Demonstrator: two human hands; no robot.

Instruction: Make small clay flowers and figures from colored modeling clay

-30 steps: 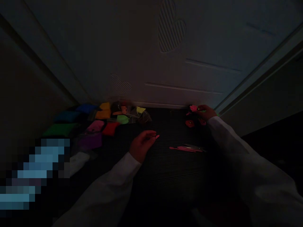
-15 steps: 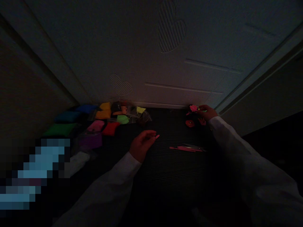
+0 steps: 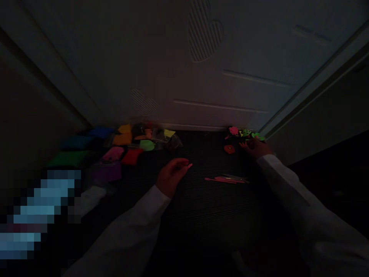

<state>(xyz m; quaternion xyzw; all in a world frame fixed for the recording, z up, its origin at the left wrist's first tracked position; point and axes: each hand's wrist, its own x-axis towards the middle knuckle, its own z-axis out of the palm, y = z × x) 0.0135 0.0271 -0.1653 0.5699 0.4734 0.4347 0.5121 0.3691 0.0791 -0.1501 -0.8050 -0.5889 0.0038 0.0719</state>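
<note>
In dim light, my left hand (image 3: 170, 177) hovers over the dark table with its fingers closed on a small pink piece (image 3: 190, 166), which looks like modelling clay. My right hand (image 3: 259, 149) is at the far right, beside a group of small coloured shapes. Its fingertips are bent close to an orange-red piece (image 3: 243, 145); darkness hides whether they grip it. Around that hand lie a red flower-like shape (image 3: 229, 149), a pink ruffled flower (image 3: 233, 130), a green spotted shape (image 3: 246, 132) and green leaf-like pieces (image 3: 257, 136).
Pink tools (image 3: 220, 179) lie mid-right with scissors-like metal blades (image 3: 235, 178). At left are packets of coloured clay: green (image 3: 67, 158), purple (image 3: 107, 172), red (image 3: 132, 156), orange (image 3: 122, 139), light green (image 3: 147, 145). A pale wall panel (image 3: 161, 77) rises behind the table.
My right hand has moved back and slightly right from the pink flower, uncovering the green shapes. My left hand still holds the pink piece. The view has shifted slightly.
</note>
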